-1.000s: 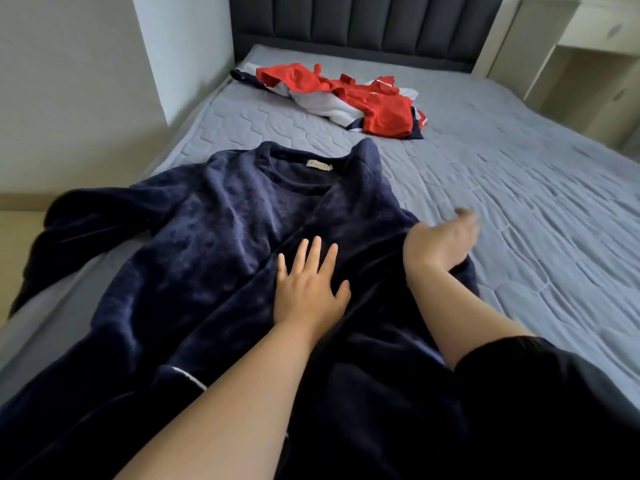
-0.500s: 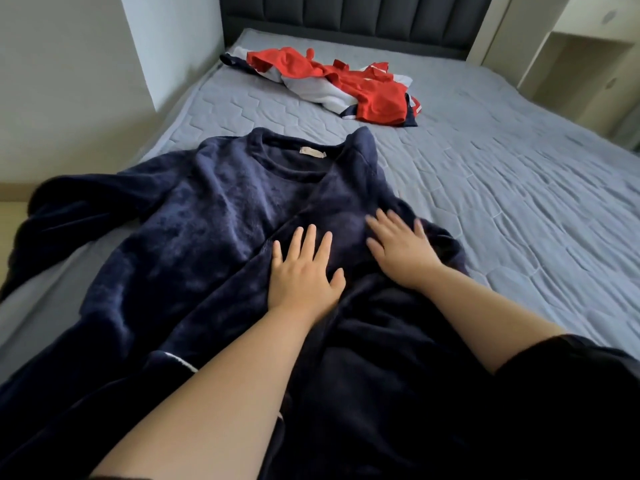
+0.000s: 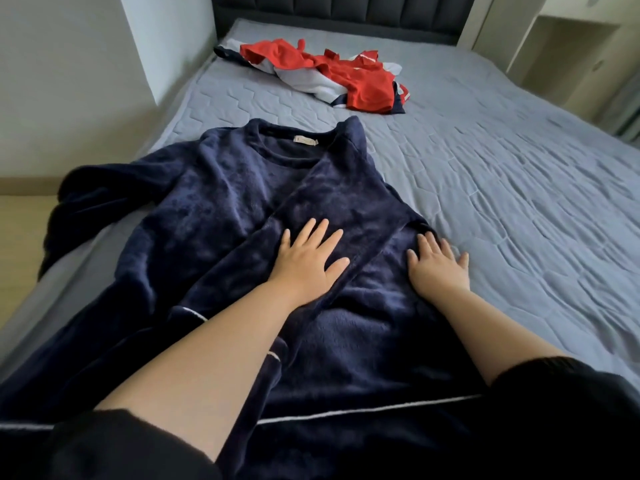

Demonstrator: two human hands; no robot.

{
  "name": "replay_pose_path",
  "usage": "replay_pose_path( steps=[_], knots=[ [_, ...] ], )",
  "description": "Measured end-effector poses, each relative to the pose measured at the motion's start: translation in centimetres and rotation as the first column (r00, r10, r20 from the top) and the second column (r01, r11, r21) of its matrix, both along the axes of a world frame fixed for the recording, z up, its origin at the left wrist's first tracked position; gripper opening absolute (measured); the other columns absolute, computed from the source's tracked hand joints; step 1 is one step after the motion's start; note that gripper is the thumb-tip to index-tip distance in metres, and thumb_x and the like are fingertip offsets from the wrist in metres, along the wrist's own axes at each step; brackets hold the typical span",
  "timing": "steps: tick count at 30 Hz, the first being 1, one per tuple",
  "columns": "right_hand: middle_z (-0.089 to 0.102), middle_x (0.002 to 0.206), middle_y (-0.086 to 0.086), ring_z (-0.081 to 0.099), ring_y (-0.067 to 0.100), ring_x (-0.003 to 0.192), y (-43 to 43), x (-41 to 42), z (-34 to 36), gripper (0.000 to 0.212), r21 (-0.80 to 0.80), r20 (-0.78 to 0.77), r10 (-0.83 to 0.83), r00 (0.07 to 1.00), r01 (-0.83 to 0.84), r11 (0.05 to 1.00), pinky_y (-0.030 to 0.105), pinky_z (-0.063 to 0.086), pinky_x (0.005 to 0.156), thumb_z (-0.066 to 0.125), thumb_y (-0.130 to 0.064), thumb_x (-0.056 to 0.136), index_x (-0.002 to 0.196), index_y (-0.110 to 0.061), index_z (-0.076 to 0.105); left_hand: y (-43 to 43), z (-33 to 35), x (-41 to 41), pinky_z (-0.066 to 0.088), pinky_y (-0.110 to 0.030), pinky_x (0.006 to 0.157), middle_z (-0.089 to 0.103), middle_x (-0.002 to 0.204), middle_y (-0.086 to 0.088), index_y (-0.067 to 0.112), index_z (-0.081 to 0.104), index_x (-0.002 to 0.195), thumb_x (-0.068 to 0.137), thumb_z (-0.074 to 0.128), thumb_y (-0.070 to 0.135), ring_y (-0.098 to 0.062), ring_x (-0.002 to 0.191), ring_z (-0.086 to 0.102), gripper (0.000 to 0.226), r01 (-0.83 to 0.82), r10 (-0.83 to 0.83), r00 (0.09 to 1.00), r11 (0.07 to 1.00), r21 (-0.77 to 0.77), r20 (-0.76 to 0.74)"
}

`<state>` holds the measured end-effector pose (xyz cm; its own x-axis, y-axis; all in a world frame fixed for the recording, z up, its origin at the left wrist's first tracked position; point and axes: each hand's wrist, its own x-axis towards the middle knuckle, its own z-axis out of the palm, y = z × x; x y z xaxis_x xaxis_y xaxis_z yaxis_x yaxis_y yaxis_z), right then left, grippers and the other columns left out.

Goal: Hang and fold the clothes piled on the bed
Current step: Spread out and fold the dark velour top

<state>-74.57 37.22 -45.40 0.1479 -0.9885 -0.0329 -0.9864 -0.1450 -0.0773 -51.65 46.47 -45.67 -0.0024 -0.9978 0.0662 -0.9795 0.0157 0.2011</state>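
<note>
1. The left hand (image 3: 308, 261) lies flat on the robe (image 3: 207, 220), fingers spread and gripping nothing.
2. The right hand (image 3: 438, 271) presses the robe's right edge, fingers straight, with the tips reaching onto the bed (image 3: 519, 202).
3. The robe lies lengthwise along the bed with its hem nearest and its collar toward the headboard (image 3: 346, 8). One sleeve hangs over the bed's left side.
4. The red pile (image 3: 346, 74) lies beyond the collar, apart from it.
</note>
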Motion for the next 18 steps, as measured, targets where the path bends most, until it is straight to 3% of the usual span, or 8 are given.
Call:
replay_pose_path(
  steps=[4, 8, 9, 12, 15, 17, 18],
  knots=[
    [0.006, 0.161, 0.005, 0.001, 0.023, 0.148, 1.6, 1.9, 0.9, 0.060, -0.058, -0.015, 0.022, 1.000, -0.023, 0.998, 0.054, -0.001, 0.115, 0.022, -0.046, 0.099, 0.151, -0.016, 0.018, 3.4, -0.1, -0.7, -0.005, -0.051, 0.116, -0.013, 0.160, 0.003, 0.030, -0.007, 0.152, 0.087, 0.006, 0.066, -0.017, 0.145, -0.018, 0.075, 0.058, -0.060, 0.998, 0.990, 0.132, 0.017],
    [0.012, 0.160, 0.001, 0.009, 0.019, 0.147, 6.8, 1.7, -0.1, 0.059, -0.137, -0.061, 0.345, 0.937, -0.350, 0.927, 0.051, 0.006, 0.115, 0.028, -0.046, 0.098, 0.152, -0.024, 0.018, 7.2, 0.1, -2.9, -0.005, -0.051, 0.117, -0.018, 0.159, -0.002, 0.023, -0.014, 0.150, 0.091, 0.014, 0.066, -0.020, 0.145, -0.020, 0.078, 0.076, -0.095, 0.989, 0.984, 0.160, 0.115],
    [0.011, 0.161, 0.000, 0.009, 0.018, 0.147, 7.6, 1.1, -0.5, 0.058, -0.105, -0.090, 0.332, 0.939, -0.341, 0.934, 0.051, 0.006, 0.116, 0.026, -0.046, 0.098, 0.152, -0.026, 0.015, 7.9, 0.3, -3.3, -0.006, -0.052, 0.116, -0.019, 0.159, -0.003, 0.023, -0.014, 0.151, 0.093, 0.016, 0.064, -0.021, 0.145, -0.020, 0.077, 0.088, -0.109, 0.986, 0.982, 0.168, 0.124],
    [0.010, 0.161, 0.001, 0.007, 0.017, 0.147, 8.1, 0.2, 0.3, 0.058, -0.010, -0.049, 0.104, 0.993, -0.104, 0.994, 0.052, 0.001, 0.116, 0.025, -0.043, 0.099, 0.152, -0.021, 0.014, 10.4, 0.9, -4.1, -0.008, -0.049, 0.116, -0.020, 0.158, -0.005, 0.023, -0.008, 0.152, 0.095, 0.021, 0.060, -0.021, 0.145, -0.021, 0.073, 0.151, -0.179, 0.976, 0.966, 0.208, 0.124],
    [0.008, 0.160, 0.006, 0.004, 0.021, 0.147, 9.0, 2.8, 1.9, 0.057, -0.007, 0.081, 0.012, 0.997, -0.011, 1.000, 0.055, 0.002, 0.115, 0.028, -0.036, 0.100, 0.151, -0.014, 0.017, 12.5, 1.7, -3.6, 0.002, -0.035, 0.119, -0.001, 0.161, -0.001, 0.022, 0.007, 0.153, 0.096, 0.034, 0.055, -0.014, 0.147, -0.003, 0.072, 0.198, -0.178, 0.978, 0.960, 0.200, -0.112],
    [0.006, 0.161, 0.008, 0.002, 0.023, 0.147, 9.8, 5.5, 2.7, 0.056, -0.100, 0.159, 0.117, 0.980, -0.101, 0.990, 0.054, 0.003, 0.115, 0.030, -0.035, 0.100, 0.150, -0.014, 0.018, 13.2, 3.3, -2.0, 0.019, -0.029, 0.116, 0.028, 0.156, 0.003, 0.024, 0.023, 0.151, 0.095, 0.042, 0.048, -0.012, 0.143, 0.023, 0.064, 0.142, -0.109, 0.927, 0.988, 0.067, -0.358],
    [0.005, 0.161, 0.008, 0.002, 0.023, 0.147, 10.2, 6.8, 2.9, 0.055, -0.145, 0.180, 0.198, 0.964, -0.173, 0.974, 0.052, 0.003, 0.115, 0.031, -0.035, 0.100, 0.150, -0.015, 0.019, 13.2, 3.9, -0.8, 0.023, -0.031, 0.115, 0.037, 0.151, 0.004, 0.023, 0.031, 0.149, 0.095, 0.043, 0.044, -0.013, 0.141, 0.030, 0.059, 0.086, -0.092, 0.933, 0.996, -0.034, -0.348]
  ],
)
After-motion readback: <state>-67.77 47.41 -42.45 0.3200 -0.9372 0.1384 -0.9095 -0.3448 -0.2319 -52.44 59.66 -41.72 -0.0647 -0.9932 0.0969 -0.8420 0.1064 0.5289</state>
